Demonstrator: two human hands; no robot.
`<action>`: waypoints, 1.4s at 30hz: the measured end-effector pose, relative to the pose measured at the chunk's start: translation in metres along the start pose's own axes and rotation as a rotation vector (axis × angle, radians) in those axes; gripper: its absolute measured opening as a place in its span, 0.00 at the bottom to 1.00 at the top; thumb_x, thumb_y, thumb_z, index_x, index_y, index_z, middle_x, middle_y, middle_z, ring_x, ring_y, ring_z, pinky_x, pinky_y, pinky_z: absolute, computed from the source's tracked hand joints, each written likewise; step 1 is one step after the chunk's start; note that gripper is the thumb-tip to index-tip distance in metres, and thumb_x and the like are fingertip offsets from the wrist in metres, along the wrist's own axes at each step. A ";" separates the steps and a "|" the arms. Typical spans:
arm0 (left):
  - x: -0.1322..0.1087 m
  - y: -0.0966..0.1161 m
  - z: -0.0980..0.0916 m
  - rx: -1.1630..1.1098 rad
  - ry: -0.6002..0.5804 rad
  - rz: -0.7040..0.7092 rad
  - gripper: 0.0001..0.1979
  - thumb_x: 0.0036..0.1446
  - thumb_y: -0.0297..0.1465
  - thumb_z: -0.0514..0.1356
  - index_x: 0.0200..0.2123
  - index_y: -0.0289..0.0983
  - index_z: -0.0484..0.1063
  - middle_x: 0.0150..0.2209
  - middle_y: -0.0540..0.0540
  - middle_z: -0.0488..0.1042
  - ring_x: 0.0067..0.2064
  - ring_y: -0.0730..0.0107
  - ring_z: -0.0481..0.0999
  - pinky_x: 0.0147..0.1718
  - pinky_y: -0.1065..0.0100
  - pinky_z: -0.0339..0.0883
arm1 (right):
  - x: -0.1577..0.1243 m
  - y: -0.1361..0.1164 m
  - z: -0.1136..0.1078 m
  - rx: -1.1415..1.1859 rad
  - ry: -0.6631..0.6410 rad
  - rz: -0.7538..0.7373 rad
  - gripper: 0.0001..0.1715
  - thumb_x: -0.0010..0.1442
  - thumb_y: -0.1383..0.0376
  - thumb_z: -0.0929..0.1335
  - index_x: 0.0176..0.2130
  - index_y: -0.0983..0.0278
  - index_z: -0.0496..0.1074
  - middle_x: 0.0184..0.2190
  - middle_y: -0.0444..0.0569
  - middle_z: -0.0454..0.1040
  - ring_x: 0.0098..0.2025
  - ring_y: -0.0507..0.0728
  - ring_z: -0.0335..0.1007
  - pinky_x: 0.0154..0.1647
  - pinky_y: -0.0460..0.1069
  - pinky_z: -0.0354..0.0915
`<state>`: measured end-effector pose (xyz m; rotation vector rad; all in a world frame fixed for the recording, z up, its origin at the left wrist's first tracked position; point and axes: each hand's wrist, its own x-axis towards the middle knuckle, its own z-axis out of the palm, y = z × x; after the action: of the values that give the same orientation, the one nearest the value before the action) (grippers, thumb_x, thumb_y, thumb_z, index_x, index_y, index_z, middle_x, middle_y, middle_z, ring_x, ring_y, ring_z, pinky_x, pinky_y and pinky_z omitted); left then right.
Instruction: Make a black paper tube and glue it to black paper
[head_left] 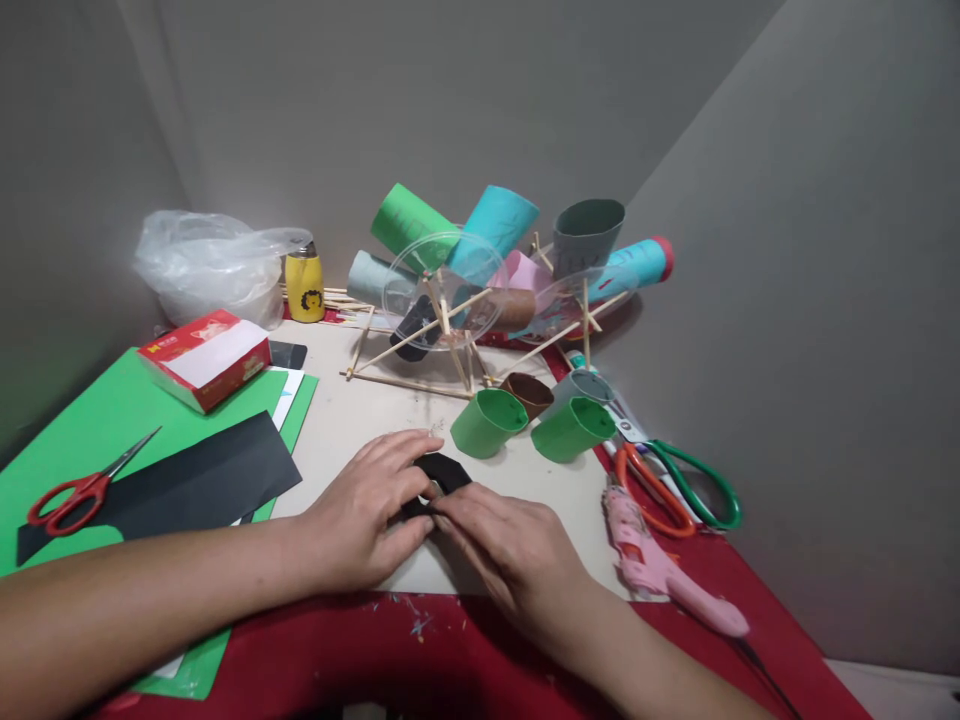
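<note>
Both of my hands meet over a small black paper piece [444,470] curled into a ring on the beige board [375,410]. My left hand [367,510] curls its fingers around the left side of the black ring. My right hand [502,545] pinches the ring's near edge with fingers pressed together. Just beyond stand two green paper cups [487,422] [571,430] on their sides, with a brown cup [529,392] and a grey one [581,385] behind them.
A stick-and-paper-tube wheel model [480,290] stands at the back. A pink glue gun [656,565] and two scissors [675,485] lie at right. Left: red scissors [79,492], black sheet [187,480], green paper [97,425], a red box [204,357], yellow bottle [304,285], plastic bag [206,262].
</note>
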<state>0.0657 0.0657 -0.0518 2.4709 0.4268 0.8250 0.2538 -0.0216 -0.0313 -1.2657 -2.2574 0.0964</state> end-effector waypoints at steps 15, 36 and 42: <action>0.014 0.003 -0.012 -1.107 0.026 -0.565 0.11 0.54 0.34 0.68 0.28 0.33 0.73 0.46 0.41 0.77 0.44 0.64 0.76 0.48 0.63 0.65 | -0.011 0.015 -0.019 0.247 0.557 0.157 0.20 0.63 0.73 0.68 0.53 0.58 0.71 0.44 0.50 0.77 0.34 0.53 0.74 0.36 0.48 0.72; 0.016 -0.001 0.000 -1.161 -0.100 -0.662 0.14 0.50 0.38 0.71 0.32 0.33 0.77 0.36 0.46 0.74 0.38 0.71 0.71 0.40 0.70 0.63 | -0.008 0.032 -0.010 0.499 0.305 0.280 0.12 0.67 0.66 0.65 0.47 0.60 0.75 0.46 0.53 0.77 0.49 0.56 0.74 0.48 0.48 0.69; 0.014 0.003 -0.001 -0.997 -0.244 -0.527 0.11 0.58 0.37 0.65 0.37 0.34 0.77 0.40 0.45 0.74 0.42 0.69 0.70 0.44 0.68 0.64 | -0.006 0.032 -0.012 0.700 0.084 0.289 0.14 0.67 0.62 0.64 0.32 0.63 0.73 0.33 0.48 0.75 0.34 0.53 0.70 0.37 0.47 0.66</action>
<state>0.0766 0.0699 -0.0426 1.4071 0.4089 0.3548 0.2867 -0.0107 -0.0338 -1.1491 -1.7091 0.8408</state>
